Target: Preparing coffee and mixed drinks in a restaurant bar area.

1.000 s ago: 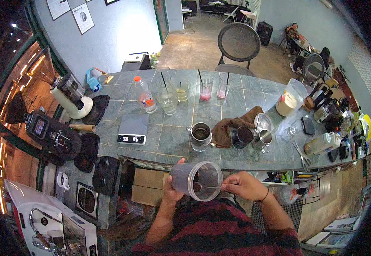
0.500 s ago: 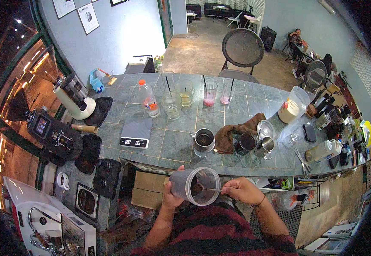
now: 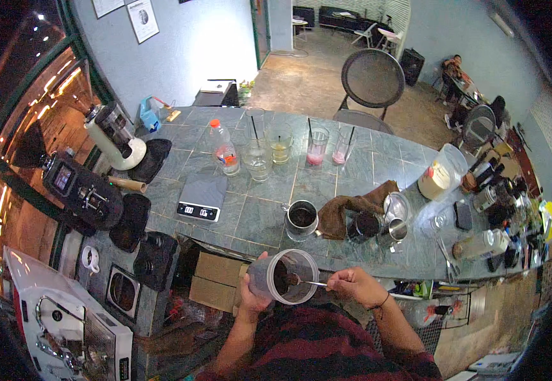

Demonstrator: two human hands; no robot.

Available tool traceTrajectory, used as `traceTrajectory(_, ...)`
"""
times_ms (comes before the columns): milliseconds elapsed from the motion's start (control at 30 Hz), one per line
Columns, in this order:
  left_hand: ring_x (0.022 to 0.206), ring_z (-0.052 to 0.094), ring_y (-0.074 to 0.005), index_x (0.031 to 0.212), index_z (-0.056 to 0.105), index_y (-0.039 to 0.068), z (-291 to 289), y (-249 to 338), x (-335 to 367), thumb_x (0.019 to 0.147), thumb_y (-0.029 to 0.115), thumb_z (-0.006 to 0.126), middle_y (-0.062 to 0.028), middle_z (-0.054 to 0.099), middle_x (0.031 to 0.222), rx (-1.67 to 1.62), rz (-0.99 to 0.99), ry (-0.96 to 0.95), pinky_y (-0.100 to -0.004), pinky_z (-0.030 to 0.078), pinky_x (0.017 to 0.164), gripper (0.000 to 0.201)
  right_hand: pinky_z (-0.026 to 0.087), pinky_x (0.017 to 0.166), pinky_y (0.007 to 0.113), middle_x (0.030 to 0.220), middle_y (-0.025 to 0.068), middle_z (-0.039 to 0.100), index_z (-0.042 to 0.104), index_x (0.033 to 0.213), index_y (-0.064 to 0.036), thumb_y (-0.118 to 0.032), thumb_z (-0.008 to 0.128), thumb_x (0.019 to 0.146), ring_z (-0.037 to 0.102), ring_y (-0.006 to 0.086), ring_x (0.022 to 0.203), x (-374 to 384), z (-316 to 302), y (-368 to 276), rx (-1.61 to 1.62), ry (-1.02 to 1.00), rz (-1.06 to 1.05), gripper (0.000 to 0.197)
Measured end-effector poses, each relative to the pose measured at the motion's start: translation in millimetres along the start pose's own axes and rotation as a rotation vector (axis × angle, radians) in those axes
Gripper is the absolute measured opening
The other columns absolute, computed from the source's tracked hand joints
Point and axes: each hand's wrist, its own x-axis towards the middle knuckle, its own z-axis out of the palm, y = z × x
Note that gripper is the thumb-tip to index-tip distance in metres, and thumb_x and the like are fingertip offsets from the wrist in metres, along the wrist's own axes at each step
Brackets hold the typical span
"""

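Note:
My left hand (image 3: pixel 254 293) is wrapped round a clear plastic tub (image 3: pixel 260 277), tilted with its wide mouth toward the right. Dark brown powder (image 3: pixel 282 277) lies inside it. With the fingers of my right hand (image 3: pixel 360 289) I pinch the handle of a metal spoon (image 3: pixel 315 283), whose head reaches into the tub. On the counter just beyond stands a metal cup (image 3: pixel 302 217) with dark brown contents. A dark glass (image 3: pixel 363 226) and a steel jug (image 3: pixel 395 231) are to its right, beside a crumpled brown cloth (image 3: pixel 334 214).
A digital scale (image 3: pixel 201 198) sits left on the tiled counter (image 3: pixel 250 232). Behind it are a bottle (image 3: pixel 226 155) and several drinking glasses (image 3: pixel 316 149). Scissors (image 3: pixel 448 259) lie near the right front edge. Coffee grinders (image 3: pixel 88 193) and an espresso machine (image 3: pixel 66 324) stand at left.
The view has tilted slightly. The tub and my left hand have shifted a little to the left in the picture. Both hands keep their hold, and the spoon is still inside the tub.

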Motion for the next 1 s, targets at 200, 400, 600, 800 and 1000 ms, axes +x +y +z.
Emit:
traceTrajectory(200,0.135,0.042,-0.032,0.152,0.024,0.008,2.8,-24.0,-9.2,0.086,0.061,0.05,-0.0144,0.042,0.147,-0.019,0.005,0.179,-0.0494,0.035,0.112,0.089,0.038,0.055,0.021,0.074,-0.0063,0.059,0.069,0.096,-0.0043,-0.023,0.056,0.099,0.048,0.0024,0.063,10.2,-25.2,-5.2,0.028,-0.054,-0.022,0.023)
traceTrajectory(400,0.133,0.044,-0.0326,0.151,0.028,0.01,10.6,-38.9,-12.5,0.085,0.064,0.048,-0.0147,0.044,0.145,-0.013,0.057,0.356,-0.0512,0.038,0.109,0.088,0.036,0.056,0.021,0.076,-0.0053,0.06,0.069,0.095,-0.0014,-0.021,0.062,0.096,0.046,0.0032,0.063,25.6,-51.8,-7.9,0.044,-0.152,0.056,0.021)
traceTrajectory(600,0.13,0.046,-0.0346,0.14,0.048,0.014,-12.2,-19.0,-2.0,0.086,0.069,0.041,-0.0103,0.049,0.142,-0.004,0.027,0.4,-0.0573,0.036,0.108,0.077,0.031,0.05,0.022,0.065,-0.0057,0.052,0.069,0.089,-0.0021,-0.018,0.063,0.094,0.039,0.0033,0.055,30.9,-52.3,-43.5,0.116,0.036,-0.05,0.018)
traceTrajectory(800,0.129,0.047,-0.0339,0.14,0.048,0.016,-37.0,18.7,14.0,0.086,0.069,0.042,-0.0094,0.05,0.141,-0.061,0.025,0.373,-0.0572,0.035,0.108,0.076,0.039,0.048,0.029,0.059,-0.0018,0.054,0.065,0.09,-0.0046,-0.023,0.063,0.094,0.049,0.0107,0.052,50.9,-27.0,-60.1,-0.303,0.514,-0.373,0.019)
traceTrajectory(1000,0.13,0.046,-0.0326,0.142,0.044,0.013,-33.5,46.5,24.7,0.087,0.068,0.042,-0.0113,0.049,0.141,-0.023,-0.052,0.261,-0.0545,0.034,0.11,0.078,0.048,0.056,0.043,0.07,0.0131,0.064,0.062,0.089,-0.0067,-0.02,0.066,0.087,0.062,0.0333,0.061,70.7,-12.6,-37.9,-1.108,0.737,-0.559,0.014)
